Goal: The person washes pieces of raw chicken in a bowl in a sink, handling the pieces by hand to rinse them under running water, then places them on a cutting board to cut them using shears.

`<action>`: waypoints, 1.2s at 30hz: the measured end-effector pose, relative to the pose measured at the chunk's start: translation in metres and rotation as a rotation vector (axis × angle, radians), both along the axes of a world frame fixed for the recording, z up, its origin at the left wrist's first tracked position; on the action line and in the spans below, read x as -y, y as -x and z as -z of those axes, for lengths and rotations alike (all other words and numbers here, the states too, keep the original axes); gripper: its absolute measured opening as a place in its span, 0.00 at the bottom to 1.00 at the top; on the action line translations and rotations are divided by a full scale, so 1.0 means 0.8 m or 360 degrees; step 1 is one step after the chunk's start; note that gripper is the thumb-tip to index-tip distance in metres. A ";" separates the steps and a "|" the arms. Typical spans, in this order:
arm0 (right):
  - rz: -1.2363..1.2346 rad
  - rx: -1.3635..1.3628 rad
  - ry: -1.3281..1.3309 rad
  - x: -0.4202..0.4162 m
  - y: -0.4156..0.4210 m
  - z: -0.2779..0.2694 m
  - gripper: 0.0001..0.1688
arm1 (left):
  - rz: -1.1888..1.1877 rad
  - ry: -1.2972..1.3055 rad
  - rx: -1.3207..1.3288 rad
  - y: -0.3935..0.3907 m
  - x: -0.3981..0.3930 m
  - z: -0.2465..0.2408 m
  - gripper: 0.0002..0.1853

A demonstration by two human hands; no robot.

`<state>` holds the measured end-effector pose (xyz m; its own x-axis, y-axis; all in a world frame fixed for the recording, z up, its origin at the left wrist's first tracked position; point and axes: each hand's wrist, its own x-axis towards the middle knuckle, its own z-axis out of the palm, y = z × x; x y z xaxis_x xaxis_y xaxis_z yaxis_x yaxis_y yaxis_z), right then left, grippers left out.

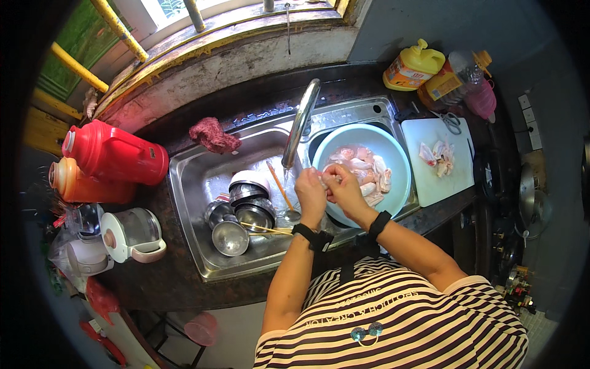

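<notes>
Both hands meet over the left rim of a pale blue plastic basin [402, 184], just below the chrome faucet [302, 124]. My left hand [311, 191] and my right hand [343, 189] pinch a small piece of raw chicken [326, 181] between their fingertips; the fingers cover most of it. Water runs from the spout beside my left hand. Several raw chicken pieces [364, 163] lie in water inside the basin, which sits over the right bowl of the steel sink. To its right, more raw scraps [438, 157] rest on a white cutting board [428, 191].
Metal bowls [253, 214], a ladle [230, 238] and chopsticks fill part of the left sink bowl [198, 184]. A red cloth [214, 134] lies on its back edge. Scissors [451, 123] lie on the board. Red thermos [124, 154], glass kettle [133, 235] and yellow jug [412, 67] stand around.
</notes>
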<state>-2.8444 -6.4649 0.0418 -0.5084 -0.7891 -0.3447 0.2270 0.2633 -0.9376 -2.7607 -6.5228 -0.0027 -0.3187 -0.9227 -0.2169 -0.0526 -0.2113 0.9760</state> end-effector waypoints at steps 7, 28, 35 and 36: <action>-0.0164 -0.1476 0.0061 -0.001 -0.008 -0.030 0.05 | -0.0237 -0.0803 -0.0582 -0.021 0.018 -0.024 0.13; -0.0534 -0.1133 0.0395 0.042 -0.086 -0.030 0.15 | -0.0387 -0.0003 0.0144 -0.091 0.048 -0.002 0.14; -0.0478 -0.0998 0.0371 0.034 -0.078 -0.014 0.13 | -0.0712 -0.1192 -0.1018 -0.091 0.038 -0.037 0.24; -0.0415 -0.0826 0.0324 0.034 -0.075 -0.007 0.13 | -0.0511 -0.1097 -0.1103 -0.093 0.038 -0.023 0.20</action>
<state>-2.7847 -6.4922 0.0475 -0.3507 -0.9341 0.0666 -0.3204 0.0528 -0.9458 -2.6862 -6.5536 0.0158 -0.3356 -0.7310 -0.5942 0.6338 -0.6419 0.4317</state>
